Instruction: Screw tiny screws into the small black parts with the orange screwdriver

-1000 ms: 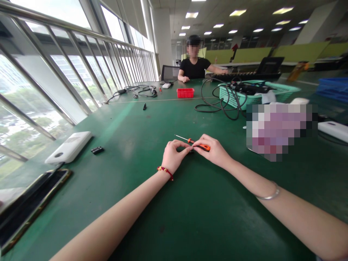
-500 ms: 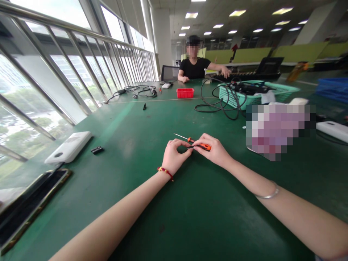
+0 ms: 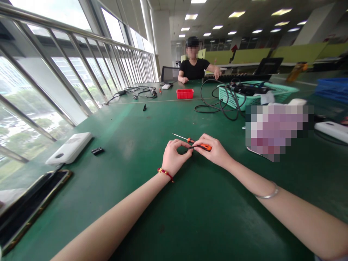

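Note:
My left hand (image 3: 176, 154), with a red beaded bracelet at its wrist, pinches a small thin black piece (image 3: 190, 148) between thumb and fingertips. Its kind cannot be made out, as the fingers cover most of it. My right hand (image 3: 210, 148) is closed around a screwdriver (image 3: 207, 147) with an orange and black handle. The thin metal shaft points away to the far left, beyond my left fingers. Both hands' fingertips meet at the black piece, low over the green table (image 3: 152, 203).
A black part (image 3: 97, 150), a white power bank (image 3: 69, 148) and a phone (image 3: 35, 206) lie left. Farther off are a small black piece (image 3: 144, 107), a red box (image 3: 185, 94) and a green basket (image 3: 252, 99) with cables. A person (image 3: 193, 67) sits across the table.
My hands stay nearly in place, still closed on the screwdriver and the black piece. Across the table, the person's outstretched hand has drawn inward, to my left.

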Available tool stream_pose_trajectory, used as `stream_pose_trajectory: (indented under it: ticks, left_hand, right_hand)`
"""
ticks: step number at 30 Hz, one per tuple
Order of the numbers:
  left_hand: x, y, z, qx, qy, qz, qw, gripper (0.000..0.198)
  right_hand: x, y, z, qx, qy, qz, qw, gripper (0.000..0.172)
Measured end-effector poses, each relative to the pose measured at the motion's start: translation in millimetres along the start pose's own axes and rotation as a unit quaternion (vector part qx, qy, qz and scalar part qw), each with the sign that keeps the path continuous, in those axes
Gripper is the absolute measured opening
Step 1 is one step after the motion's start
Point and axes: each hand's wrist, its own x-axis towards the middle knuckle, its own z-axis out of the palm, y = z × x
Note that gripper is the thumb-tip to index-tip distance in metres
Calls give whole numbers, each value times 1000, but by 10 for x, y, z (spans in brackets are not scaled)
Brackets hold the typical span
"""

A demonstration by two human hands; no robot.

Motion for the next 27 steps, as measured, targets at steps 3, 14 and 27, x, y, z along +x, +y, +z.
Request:
stream_pose_trajectory:
  ticks: [3, 14, 27]
  left_hand:
    - [-6, -3, 4, 9, 0, 1, 1000, 4]
    - [-57, -19, -101, 14, -41, -15, 999, 6]
    - [-94, -40, -77, 89, -92, -9, 992, 11]
  right_hand:
    - [-2, -14, -2, 6, 1, 3, 1000, 10]
    - [26, 61, -16, 17, 52, 44, 998, 19]
    - [33, 61, -5, 19, 56, 60, 996, 21]
